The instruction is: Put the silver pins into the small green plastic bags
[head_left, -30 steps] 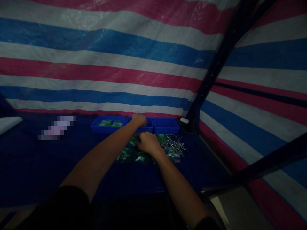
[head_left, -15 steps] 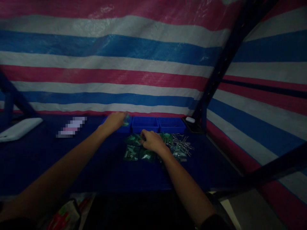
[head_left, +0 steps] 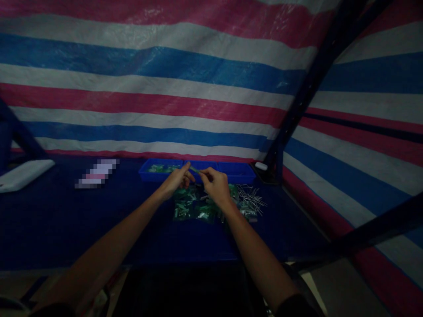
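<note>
A small green-tinted plastic bag [head_left: 194, 169] is stretched edge-on between my two hands, above the table and in front of the blue bins. My left hand [head_left: 177, 181] pinches its left end, the other fingers loosely curled. On its right end, my right hand [head_left: 215, 184] closes with thumb and fingertips. Beneath the hands lie several more green-tinted bags [head_left: 183, 210] with small parts inside. Just right of them spreads a loose pile of thin metal rods [head_left: 253, 199], partly beside another clear bag. What the held bag contains is too small to make out.
A row of blue bins [head_left: 201, 179] stands behind the hands; similar bags [head_left: 161, 168] lie in the left one. A white object [head_left: 26, 175] and a blurred-out card [head_left: 97, 174] are on the left of the blue table [head_left: 145, 246]. Striped sheeting [head_left: 148, 105] hangs behind.
My left hand has come from over the left bin toward the right, meeting my right hand. My right hand has lifted from the bags, and a bag is now held between both.
</note>
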Action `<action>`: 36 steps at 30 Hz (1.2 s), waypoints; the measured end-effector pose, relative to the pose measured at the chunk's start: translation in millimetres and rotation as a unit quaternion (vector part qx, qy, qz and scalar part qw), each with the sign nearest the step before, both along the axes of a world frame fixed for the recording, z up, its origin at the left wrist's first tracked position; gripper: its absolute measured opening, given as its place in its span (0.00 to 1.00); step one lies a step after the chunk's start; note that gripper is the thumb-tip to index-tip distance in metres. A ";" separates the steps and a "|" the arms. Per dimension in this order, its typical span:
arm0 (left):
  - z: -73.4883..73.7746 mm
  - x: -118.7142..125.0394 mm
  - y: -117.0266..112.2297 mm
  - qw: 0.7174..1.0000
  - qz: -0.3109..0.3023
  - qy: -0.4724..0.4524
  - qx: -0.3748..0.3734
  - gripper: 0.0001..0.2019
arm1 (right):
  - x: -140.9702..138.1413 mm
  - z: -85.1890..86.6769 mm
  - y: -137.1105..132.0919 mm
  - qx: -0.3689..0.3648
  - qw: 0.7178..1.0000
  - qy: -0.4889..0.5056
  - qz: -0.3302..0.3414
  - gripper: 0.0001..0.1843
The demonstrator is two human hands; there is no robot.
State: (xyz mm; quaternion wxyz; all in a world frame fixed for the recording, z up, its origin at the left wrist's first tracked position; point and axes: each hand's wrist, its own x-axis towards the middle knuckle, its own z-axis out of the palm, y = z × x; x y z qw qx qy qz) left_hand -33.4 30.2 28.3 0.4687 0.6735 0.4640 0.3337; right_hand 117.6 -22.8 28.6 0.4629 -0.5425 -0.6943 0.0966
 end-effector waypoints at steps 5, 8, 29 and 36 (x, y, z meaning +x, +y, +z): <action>-8.0 -14.8 2.5 0.996 0.017 -0.057 0.062 0.25 | -11.1 -8.7 1.6 -0.037 0.997 0.048 0.040 0.12; -10.7 -15.8 -2.7 0.962 0.048 0.054 0.263 0.16 | -13.3 -13.5 7.2 -0.099 0.987 0.114 0.058 0.15; 0.0 -22.0 4.7 0.963 0.165 -0.205 -0.058 0.06 | -0.8 -5.6 6.2 0.030 0.998 -0.046 0.005 0.15; 9.7 -39.4 6.6 0.947 0.184 -0.261 -0.046 0.20 | 50.5 4.9 18.7 0.121 0.963 0.124 -0.207 0.07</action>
